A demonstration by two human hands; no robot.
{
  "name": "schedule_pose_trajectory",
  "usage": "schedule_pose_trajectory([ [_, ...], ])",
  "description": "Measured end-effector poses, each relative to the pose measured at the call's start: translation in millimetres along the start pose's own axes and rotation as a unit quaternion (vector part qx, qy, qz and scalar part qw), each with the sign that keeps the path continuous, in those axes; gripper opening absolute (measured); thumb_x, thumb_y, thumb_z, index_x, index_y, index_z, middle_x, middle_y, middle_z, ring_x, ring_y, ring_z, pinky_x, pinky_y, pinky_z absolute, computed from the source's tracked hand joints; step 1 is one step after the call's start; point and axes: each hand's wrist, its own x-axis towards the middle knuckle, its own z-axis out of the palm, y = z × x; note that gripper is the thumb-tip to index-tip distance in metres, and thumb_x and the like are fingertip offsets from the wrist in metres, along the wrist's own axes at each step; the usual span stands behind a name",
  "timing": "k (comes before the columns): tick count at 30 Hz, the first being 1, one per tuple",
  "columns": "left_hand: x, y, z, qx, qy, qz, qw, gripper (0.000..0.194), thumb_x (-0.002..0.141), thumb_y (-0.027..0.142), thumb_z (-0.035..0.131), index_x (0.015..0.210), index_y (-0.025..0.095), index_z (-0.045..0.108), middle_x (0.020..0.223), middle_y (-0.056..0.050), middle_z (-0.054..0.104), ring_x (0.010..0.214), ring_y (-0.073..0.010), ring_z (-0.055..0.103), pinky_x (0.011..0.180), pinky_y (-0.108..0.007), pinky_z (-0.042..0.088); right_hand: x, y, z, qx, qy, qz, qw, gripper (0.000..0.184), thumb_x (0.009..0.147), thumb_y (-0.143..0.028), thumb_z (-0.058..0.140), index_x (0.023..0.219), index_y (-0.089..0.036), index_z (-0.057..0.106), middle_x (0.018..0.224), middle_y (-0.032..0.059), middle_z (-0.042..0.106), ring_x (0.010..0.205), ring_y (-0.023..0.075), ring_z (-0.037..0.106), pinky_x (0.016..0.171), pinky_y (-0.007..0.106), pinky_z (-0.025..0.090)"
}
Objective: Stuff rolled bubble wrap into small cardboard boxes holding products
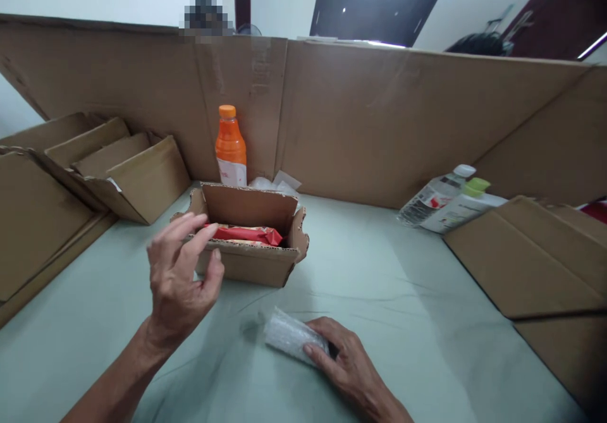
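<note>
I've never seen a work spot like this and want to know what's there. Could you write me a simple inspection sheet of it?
Surface: pale green cloth, lightly creased.
Job's things: open cardboard box with a red packet inside; clear-wrapped bundle nearer the camera.
Clutter: orange bottle upright behind the box; white-capped bottle and green-capped bottle on the right; more cardboard boxes at left and right.
Grips: left hand open by the box, contact unclear; right hand holding the bundle.
Cables: nothing seen.
Surroundings: cardboard wall along the back; beyond it, a dark red door at upper right.
</note>
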Motion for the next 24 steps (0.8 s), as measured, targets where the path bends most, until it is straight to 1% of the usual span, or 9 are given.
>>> schedule_pose_trajectory([
  [3, -3.2, -4.4, -1.5, 0.000, -0.047, 0.033, 0.998, 0.032, 0.082, 0.004, 0.063, 0.112, 0.017, 0.064, 0.102, -0.009, 0.072, 0.099, -0.0261, 0.068, 0.102, -0.052, 0.043, 2.5, -5.6, -8.3, 0.015, -0.009, -0.002, 1.000, 0.036, 0.094, -0.049, 0.052, 0.100, -0.020, 0.073, 0.096, 0.0072, 0.073, 0.088, 0.0235, 0.067, 0.078, 0.031, 0.051],
  [5, -8.0, -4.8, -2.3, -0.003, -0.051, 0.038, 0.998, 0.029, 0.082, 0.002, 0.062, 0.107, 0.017, 0.065, 0.095, -0.007, 0.072, 0.088, -0.0225, 0.068, 0.100, -0.051, 0.044, 3.8, -12.6, -21.8, 0.021, 0.002, -0.006, 1.000, 0.035, 0.093, -0.050, 0.054, 0.097, -0.020, 0.073, 0.093, 0.0058, 0.073, 0.085, 0.0224, 0.068, 0.076, 0.030, 0.052],
  [10, -26.9, -1.7, -4.5, -0.027, -0.046, 0.021, 0.998, 0.025, 0.082, 0.000, 0.060, 0.099, 0.017, 0.066, 0.092, -0.007, 0.071, 0.087, -0.0216, 0.066, 0.096, -0.049, 0.044, 7.4, -42.6, -74.4, -0.020, 0.107, -0.024, 0.994, 0.034, 0.088, -0.054, 0.062, 0.092, -0.023, 0.076, 0.090, 0.0038, 0.074, 0.080, 0.0216, 0.070, 0.074, 0.029, 0.056],
  [13, -36.4, -1.1, -5.2, -0.036, -0.046, 0.012, 0.998, 0.025, 0.082, 0.000, 0.060, 0.097, 0.018, 0.067, 0.092, -0.007, 0.070, 0.088, -0.0226, 0.065, 0.094, -0.048, 0.043, 15.3, -71.3, -99.5, -0.078, 0.175, -0.065, 0.979, 0.032, 0.086, -0.054, 0.066, 0.093, -0.025, 0.077, 0.095, 0.0054, 0.076, 0.083, 0.0232, 0.072, 0.072, 0.030, 0.058],
  [14, -38.4, -1.1, -5.3, -0.038, -0.045, 0.009, 0.998, 0.025, 0.082, 0.000, 0.060, 0.097, 0.018, 0.067, 0.091, -0.007, 0.070, 0.089, -0.0227, 0.065, 0.094, -0.048, 0.043, 18.7, -82.1, -105.5, -0.096, 0.184, -0.085, 0.974, 0.031, 0.086, -0.054, 0.067, 0.094, -0.026, 0.078, 0.095, 0.0058, 0.076, 0.084, 0.0237, 0.072, 0.072, 0.030, 0.059],
  [16, -41.3, -1.3, -5.7, -0.044, -0.044, 0.003, 0.998, 0.025, 0.082, 0.000, 0.059, 0.097, 0.018, 0.067, 0.091, -0.007, 0.070, 0.090, -0.0229, 0.065, 0.094, -0.047, 0.043, 24.9, -102.9, -115.1, -0.124, 0.167, -0.126, 0.970, 0.027, 0.087, -0.051, 0.067, 0.093, -0.027, 0.078, 0.092, 0.0054, 0.077, 0.083, 0.0234, 0.073, 0.069, 0.030, 0.059],
  [19, -43.7, -2.0, -6.4, -0.056, -0.046, -0.007, 0.997, 0.026, 0.083, -0.001, 0.058, 0.098, 0.018, 0.066, 0.093, -0.007, 0.070, 0.092, -0.0230, 0.065, 0.094, -0.046, 0.043, 30.1, -127.0, -127.9, -0.139, 0.114, -0.176, 0.968, 0.020, 0.087, -0.048, 0.069, 0.091, -0.031, 0.077, 0.085, 0.0022, 0.076, 0.074, 0.0209, 0.072, 0.060, 0.027, 0.058],
  [22, -45.4, -2.8, -6.6, -0.074, -0.050, -0.012, 0.996, 0.026, 0.083, -0.002, 0.057, 0.098, 0.018, 0.066, 0.093, -0.007, 0.070, 0.094, -0.0234, 0.064, 0.094, -0.046, 0.042, 38.0, -143.6, -136.4, -0.149, 0.148, -0.192, 0.959, 0.017, 0.085, -0.047, 0.071, 0.093, -0.034, 0.076, 0.085, -0.0009, 0.076, 0.070, 0.0196, 0.071, 0.056, 0.026, 0.056],
  [24, -46.4, -3.4, -6.4, -0.084, -0.048, -0.018, 0.995, 0.026, 0.084, -0.002, 0.057, 0.098, 0.017, 0.067, 0.091, -0.007, 0.070, 0.093, -0.0234, 0.064, 0.093, -0.047, 0.042, 53.7, -154.1, -133.5, -0.170, 0.184, -0.198, 0.948, 0.016, 0.086, -0.045, 0.071, 0.096, -0.033, 0.074, 0.085, -0.0014, 0.075, 0.070, 0.0191, 0.070, 0.057, 0.027, 0.055],
])
